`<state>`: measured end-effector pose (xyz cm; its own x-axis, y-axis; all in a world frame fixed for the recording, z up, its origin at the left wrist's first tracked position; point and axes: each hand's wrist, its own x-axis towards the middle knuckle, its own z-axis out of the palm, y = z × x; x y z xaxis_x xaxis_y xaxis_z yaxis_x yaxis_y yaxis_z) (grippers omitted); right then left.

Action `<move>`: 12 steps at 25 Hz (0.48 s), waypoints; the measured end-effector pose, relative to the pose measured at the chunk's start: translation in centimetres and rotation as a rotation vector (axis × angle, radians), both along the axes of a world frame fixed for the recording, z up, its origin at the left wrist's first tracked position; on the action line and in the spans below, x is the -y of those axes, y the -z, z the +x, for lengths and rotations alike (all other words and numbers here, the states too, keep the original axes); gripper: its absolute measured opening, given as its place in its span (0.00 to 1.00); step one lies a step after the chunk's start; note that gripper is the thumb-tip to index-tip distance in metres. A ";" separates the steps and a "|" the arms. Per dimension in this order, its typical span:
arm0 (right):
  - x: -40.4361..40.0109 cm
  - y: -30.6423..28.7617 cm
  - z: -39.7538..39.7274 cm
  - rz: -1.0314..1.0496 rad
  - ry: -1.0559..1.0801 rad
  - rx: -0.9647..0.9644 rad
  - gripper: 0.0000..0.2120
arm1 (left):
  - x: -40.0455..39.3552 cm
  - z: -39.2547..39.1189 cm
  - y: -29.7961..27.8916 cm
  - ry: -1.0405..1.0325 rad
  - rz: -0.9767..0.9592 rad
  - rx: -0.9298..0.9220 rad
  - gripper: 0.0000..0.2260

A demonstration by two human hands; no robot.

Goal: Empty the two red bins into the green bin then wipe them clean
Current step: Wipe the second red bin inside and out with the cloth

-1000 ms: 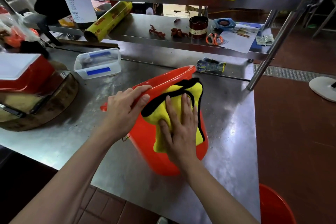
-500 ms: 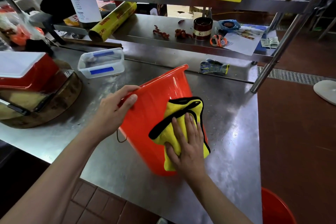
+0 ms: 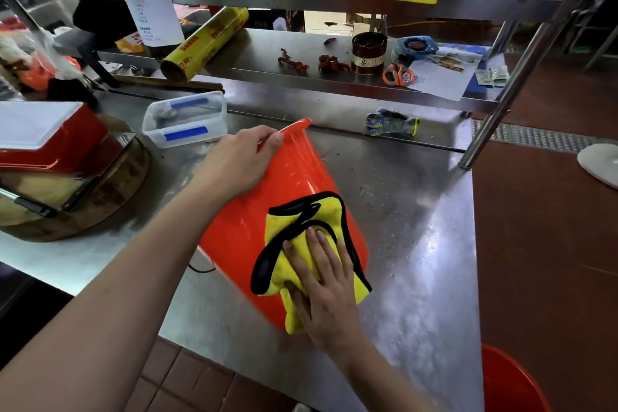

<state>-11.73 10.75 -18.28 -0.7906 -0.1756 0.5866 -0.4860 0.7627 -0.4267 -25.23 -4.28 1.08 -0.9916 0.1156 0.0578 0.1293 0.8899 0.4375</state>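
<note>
Stainless steel worktop (image 3: 418, 211) fills the middle of this kitchen, with two steel shelves behind it and dark red floor to the right. At far left a red rectangular container with a white lid (image 3: 43, 140) sits on a thick round wooden chopping block (image 3: 110, 191). Next along, a clear plastic lidded box with blue tape (image 3: 187, 120) stands near the rim of the round orange-red plastic bin (image 3: 291, 187), which lies tipped on the worktop close to the near edge, mouth pointing away and leftward, base toward the person.

The left hand (image 3: 234, 164) curls its fingers over the bin's rim and steadies it. The right hand (image 3: 324, 281) lies flat, fingers straight and together, pressing a yellow microfibre cloth with black edging (image 3: 301, 234) against the bin's outer wall near the base. My read is that the outside of this bin is being wiped.

Risks from here: the bin is round and smooth, resting on slick steel, so a hard stroke could roll or skid it off the near edge if the rim hold loosens. The cloth is only pressed, not gripped, so it could bunch or slide off the wall. A thin wire handle (image 3: 200, 267) hangs under the bin and might snag the cloth.

At bottom right, the rim of a second red bin (image 3: 511, 378) shows on the floor. No green bin is in view.
</note>
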 end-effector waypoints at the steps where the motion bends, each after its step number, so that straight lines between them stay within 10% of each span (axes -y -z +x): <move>1: -0.1 0.0 0.0 -0.009 -0.002 0.002 0.24 | 0.0 -0.1 0.2 -0.006 -0.016 -0.006 0.18; 12: -0.6 1.2 1.1 -0.115 0.088 0.098 0.32 | 1.0 2.3 0.4 0.060 -0.084 -0.026 0.20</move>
